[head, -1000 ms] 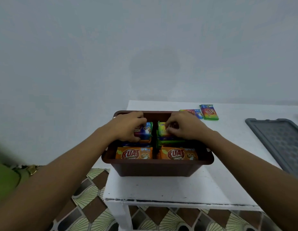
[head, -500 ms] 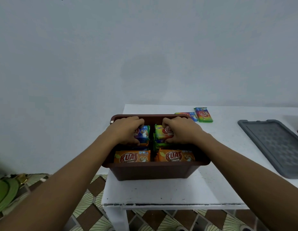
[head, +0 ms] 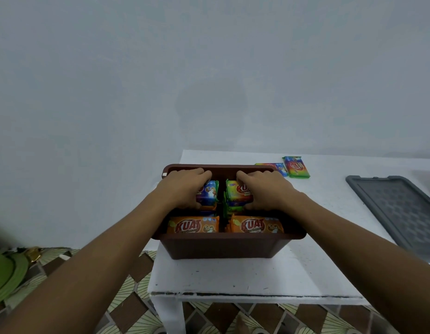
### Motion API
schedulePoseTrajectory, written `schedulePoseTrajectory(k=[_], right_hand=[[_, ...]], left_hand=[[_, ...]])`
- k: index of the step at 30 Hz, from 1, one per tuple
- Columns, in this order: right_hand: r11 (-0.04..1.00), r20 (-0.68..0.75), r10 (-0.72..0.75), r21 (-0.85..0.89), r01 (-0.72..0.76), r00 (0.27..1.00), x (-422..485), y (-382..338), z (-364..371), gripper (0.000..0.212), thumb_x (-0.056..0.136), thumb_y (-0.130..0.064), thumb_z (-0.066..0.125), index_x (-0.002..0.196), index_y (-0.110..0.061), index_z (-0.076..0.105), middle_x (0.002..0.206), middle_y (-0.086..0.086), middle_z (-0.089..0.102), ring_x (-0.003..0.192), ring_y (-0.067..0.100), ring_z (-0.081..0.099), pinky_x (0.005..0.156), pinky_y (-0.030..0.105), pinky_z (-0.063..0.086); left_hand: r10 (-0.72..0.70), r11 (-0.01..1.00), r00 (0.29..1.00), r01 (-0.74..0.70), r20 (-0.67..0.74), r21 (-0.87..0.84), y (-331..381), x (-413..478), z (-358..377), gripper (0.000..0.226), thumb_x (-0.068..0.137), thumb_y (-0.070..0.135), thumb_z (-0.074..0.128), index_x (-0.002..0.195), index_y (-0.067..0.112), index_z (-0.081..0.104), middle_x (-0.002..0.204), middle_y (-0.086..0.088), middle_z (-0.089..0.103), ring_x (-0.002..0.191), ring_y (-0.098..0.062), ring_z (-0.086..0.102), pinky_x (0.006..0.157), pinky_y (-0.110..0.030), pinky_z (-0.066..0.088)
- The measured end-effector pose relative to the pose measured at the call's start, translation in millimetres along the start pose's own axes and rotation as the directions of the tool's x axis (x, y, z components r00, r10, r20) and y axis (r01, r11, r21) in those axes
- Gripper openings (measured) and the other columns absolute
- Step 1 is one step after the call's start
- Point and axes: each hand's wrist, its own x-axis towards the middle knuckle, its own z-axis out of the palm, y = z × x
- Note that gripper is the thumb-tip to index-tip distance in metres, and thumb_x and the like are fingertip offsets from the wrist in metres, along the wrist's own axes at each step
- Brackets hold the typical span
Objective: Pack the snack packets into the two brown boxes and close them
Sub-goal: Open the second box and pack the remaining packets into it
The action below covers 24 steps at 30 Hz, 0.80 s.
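Green plate [head: 4, 276]: lay at the lower left edge of the frame, on the patterned floor, apart from the work.
Left hand [head: 185, 186]: reached into the brown box [head: 223, 247] at frame centre, its grip closed over a blue snack packet [head: 209, 192] on the left rear stack.
Orange packets [head: 193, 225]: lay flat along the box's near wall, one under each hand's stack.
Right hand [head: 264, 189]: its grip was closed on a green-and-yellow packet [head: 236, 191] atop the right rear stack, fingers curled over the far edge.
Step in hand: seemingly seating both rear stacks. Doing it well meant pressing straight down and keeping the packets square to the walls, below the rim, so a lid could sit flush.
Loose packets [head: 294, 167]: two lay on the white table [head: 233, 273] just beyond the box's right rear corner, still to be packed.
Grey lid [head: 399, 208]: rested on the table at the right edge, well apart from the box.
Second box: not in view.
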Motion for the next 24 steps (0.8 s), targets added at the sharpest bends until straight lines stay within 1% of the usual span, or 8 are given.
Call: schedulePoseTrajectory(k=[2, 5, 9, 12, 15, 17, 20, 24], right_hand=[[0.999, -0.017, -0.012, -0.044, 0.011, 1.000, -0.2, -1.2, 1.5, 0.076, 0.072, -0.060, 0.071, 0.128, -0.028, 0.031, 0.113, -0.002, 0.063, 0.092, 0.020, 0.064, 0.064, 0.030, 0.044], [0.997, -0.015, 0.012, -0.071, -0.013, 1.000, 1.2, -2.2, 3.5, 0.079, 0.071, -0.060, 0.072, 0.129, -0.027, 0.029, 0.109, 0.000, 0.064, 0.089, 0.021, 0.064, 0.066, 0.032, 0.048], [0.995, -0.019, 0.028, -0.090, -0.030, 0.999, 3.4, -3.0, 3.9, 0.081, 0.071, -0.062, 0.071, 0.130, -0.026, 0.028, 0.107, 0.000, 0.065, 0.087, 0.021, 0.065, 0.064, 0.032, 0.048], [0.995, -0.023, 0.015, -0.098, -0.017, 1.000, 2.1, -2.4, 4.6, 0.079, 0.073, -0.061, 0.070, 0.130, -0.025, 0.029, 0.107, 0.001, 0.064, 0.087, 0.021, 0.065, 0.061, 0.031, 0.043], [0.996, -0.025, 0.015, -0.083, -0.017, 1.000, 1.1, -1.9, 3.4, 0.078, 0.072, -0.062, 0.072, 0.128, -0.025, 0.031, 0.107, 0.000, 0.064, 0.088, 0.022, 0.064, 0.062, 0.031, 0.041], [0.997, -0.025, 0.019, -0.077, -0.020, 1.000, 1.6, -1.8, 3.6, 0.079, 0.071, -0.063, 0.072, 0.128, -0.026, 0.032, 0.107, 0.000, 0.064, 0.089, 0.021, 0.064, 0.062, 0.030, 0.041], [0.998, -0.035, 0.022, -0.064, -0.024, 0.999, 1.7, -0.7, 6.3, 0.078, 0.070, -0.064, 0.072, 0.126, -0.027, 0.032, 0.105, -0.001, 0.064, 0.087, 0.020, 0.064, 0.063, 0.030, 0.044], [0.999, -0.045, 0.008, -0.042, -0.010, 0.999, 0.8, 0.9, 6.6, 0.075, 0.071, -0.064, 0.070, 0.126, -0.027, 0.034, 0.106, -0.001, 0.064, 0.088, 0.020, 0.063, 0.063, 0.030, 0.044]], left_hand=[[-0.005, 1.000, 1.000, 0.005, -0.009, -0.002, -0.7, -0.1, 0.5, 0.067, 0.070, 0.049, 0.078, 0.120, 0.027, 0.040, 0.118, 0.004, 0.054, 0.103, -0.019, 0.056, 0.072, -0.033, 0.046], [-0.012, 1.000, 1.000, 0.012, -0.025, 0.002, -2.1, 0.0, 2.9, 0.070, 0.068, 0.049, 0.079, 0.122, 0.028, 0.039, 0.119, 0.004, 0.055, 0.104, -0.019, 0.057, 0.078, -0.037, 0.052], [-0.005, 1.000, 0.999, 0.006, -0.037, 0.029, -2.7, 0.9, 4.6, 0.073, 0.068, 0.051, 0.078, 0.124, 0.027, 0.037, 0.120, 0.003, 0.055, 0.103, -0.020, 0.058, 0.076, -0.037, 0.052], [-0.006, 0.999, 0.999, 0.007, -0.042, 0.040, -2.3, 0.6, 4.6, 0.074, 0.069, 0.051, 0.078, 0.126, 0.027, 0.037, 0.121, 0.003, 0.054, 0.104, -0.020, 0.058, 0.077, -0.037, 0.051], [0.002, 0.998, 1.000, 0.000, -0.030, 0.068, -2.0, -0.4, 3.9, 0.082, 0.066, 0.051, 0.080, 0.130, 0.027, 0.035, 0.122, 0.003, 0.053, 0.105, -0.021, 0.057, 0.075, -0.035, 0.048], [0.010, 0.994, 1.000, -0.008, -0.018, 0.107, -1.1, -0.2, 4.2, 0.086, 0.065, 0.048, 0.082, 0.131, 0.026, 0.033, 0.123, 0.002, 0.052, 0.106, -0.021, 0.057, 0.074, -0.035, 0.048], [0.014, 0.990, 1.000, -0.010, -0.025, 0.137, 0.2, 0.3, 5.0, 0.085, 0.067, 0.045, 0.081, 0.132, 0.025, 0.031, 0.124, 0.000, 0.053, 0.107, -0.022, 0.058, 0.076, -0.036, 0.050], [0.019, 0.992, 0.999, -0.015, -0.029, 0.122, -2.0, 1.0, 6.2, 0.087, 0.064, 0.052, 0.081, 0.131, 0.027, 0.032, 0.122, 0.003, 0.054, 0.105, -0.020, 0.058, 0.076, -0.036, 0.052]])
